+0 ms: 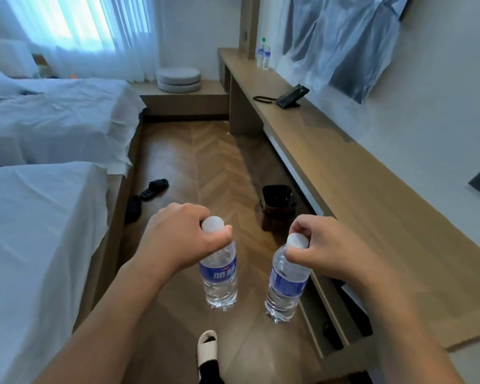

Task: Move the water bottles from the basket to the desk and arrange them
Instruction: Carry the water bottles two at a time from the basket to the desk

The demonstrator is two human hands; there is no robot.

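1. Currently both hands are raised over the herringbone wood floor [205, 162], each carrying one water bottle by its top.
2. Left hand [178, 236]: fingers curled round the neck of the left bottle [219, 278], white cap showing above the knuckles; bottle hangs upright, clear with a blue label.
3. Right hand [324, 245]: fingers and thumb pinch the white cap of the right bottle [286, 286]; bottle hangs slightly tilted, base toward the left bottle, the two bottles apart.
4. Worktop [358, 173]: long wooden surface along the wall, to the right of both bottles; neither bottle touches it.
5. On the worktop, well beyond the hands: black desk phone [291, 97]; at its far end, two more water bottles [264, 55] standing close together.
6. Black waste bin [277, 200] on the floor just beside the worktop's front edge.
7. Beds [39, 212] with white sheets across the floor from the worktop; dark slippers [150, 195] beside them.
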